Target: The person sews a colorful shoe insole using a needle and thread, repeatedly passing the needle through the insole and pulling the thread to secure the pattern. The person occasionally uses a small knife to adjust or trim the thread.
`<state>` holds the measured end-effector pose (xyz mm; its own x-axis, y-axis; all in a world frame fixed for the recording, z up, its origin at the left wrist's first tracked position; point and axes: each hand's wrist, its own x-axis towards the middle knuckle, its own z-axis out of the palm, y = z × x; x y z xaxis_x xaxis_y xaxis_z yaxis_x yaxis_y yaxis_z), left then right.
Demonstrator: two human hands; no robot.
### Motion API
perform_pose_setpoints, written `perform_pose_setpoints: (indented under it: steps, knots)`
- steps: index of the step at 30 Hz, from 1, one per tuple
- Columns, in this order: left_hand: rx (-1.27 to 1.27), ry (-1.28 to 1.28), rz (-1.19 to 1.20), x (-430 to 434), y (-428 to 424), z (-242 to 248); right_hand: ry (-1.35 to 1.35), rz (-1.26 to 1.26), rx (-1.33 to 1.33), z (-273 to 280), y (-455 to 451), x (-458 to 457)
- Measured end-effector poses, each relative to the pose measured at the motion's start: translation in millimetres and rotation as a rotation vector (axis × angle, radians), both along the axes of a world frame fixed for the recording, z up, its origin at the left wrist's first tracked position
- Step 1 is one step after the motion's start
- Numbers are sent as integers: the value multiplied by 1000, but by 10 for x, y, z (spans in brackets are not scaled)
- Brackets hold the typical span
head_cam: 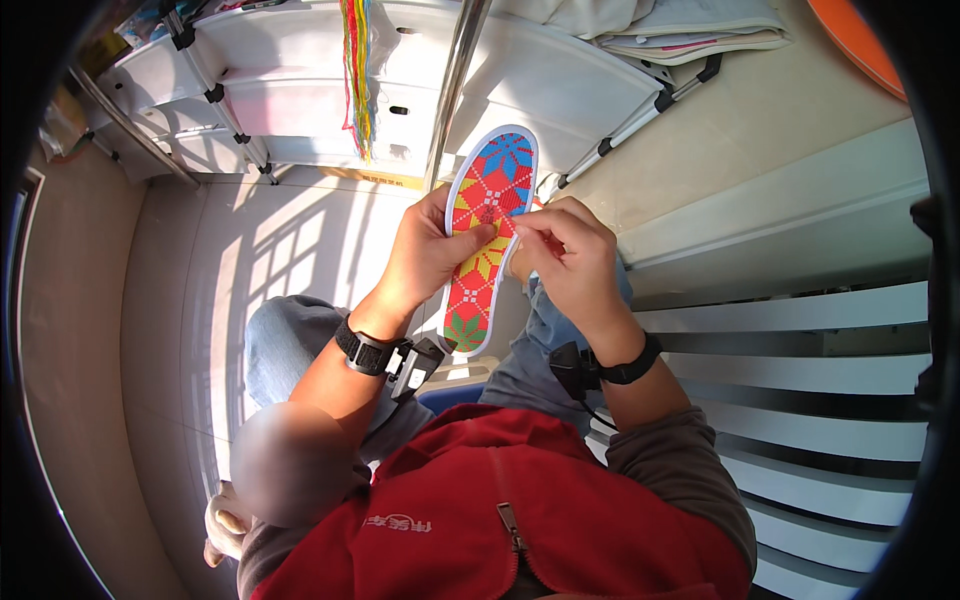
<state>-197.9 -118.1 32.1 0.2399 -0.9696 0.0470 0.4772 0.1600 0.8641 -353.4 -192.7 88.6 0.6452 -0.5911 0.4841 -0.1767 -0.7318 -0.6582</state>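
Note:
An embroidered shoe insole [480,259] with a white edge is held up before me, its blue-patterned end away from me and its green-patterned end nearer. Red and yellow stitched shapes fill its middle, where small printed marks show. My left hand [439,244] grips its left edge, with the thumb on the patterned face and the other fingers behind. At the right edge is my right hand [566,247], its thumb and index finger pinched together close to the surface. A needle or thread between those fingertips is too small to make out. The other right fingers are curled.
White drawers [300,105] on a metal-framed rack stand ahead, with colored thread skeins [358,82] hanging in front. A metal pole [454,90] rises beside them. Folded papers or cloth [690,37] lie on top. White slats [795,375] are at right. An animal's paw [227,525] shows at lower left.

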Motion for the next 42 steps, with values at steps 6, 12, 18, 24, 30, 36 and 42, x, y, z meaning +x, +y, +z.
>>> perform_pose_setpoints:
  steps: [6, 12, 18, 24, 30, 36, 42]
  knots:
    - [29, -42, 10, -20, 2, 10, 8, -11, 29, 20, 5, -11]
    - [-16, -145, 67, -51, -17, -27, 26, -22, 49, 24, 6, -17]
    - [31, -151, 63, -50, -5, -39, 57, -16, 113, 53, 18, -4]
    - [21, -203, 103, -79, 17, -15, 79, -31, 87, 73, 20, 13]
    - [34, -660, 279, -126, 57, -8, 121, -45, 118, -4, -4, 35]
    - [-30, -850, 356, -151, 9, -104, 73, -91, 217, -288, -54, 85]
    - [53, -590, 215, -150, 10, -134, -128, -31, 446, -502, -89, 102]
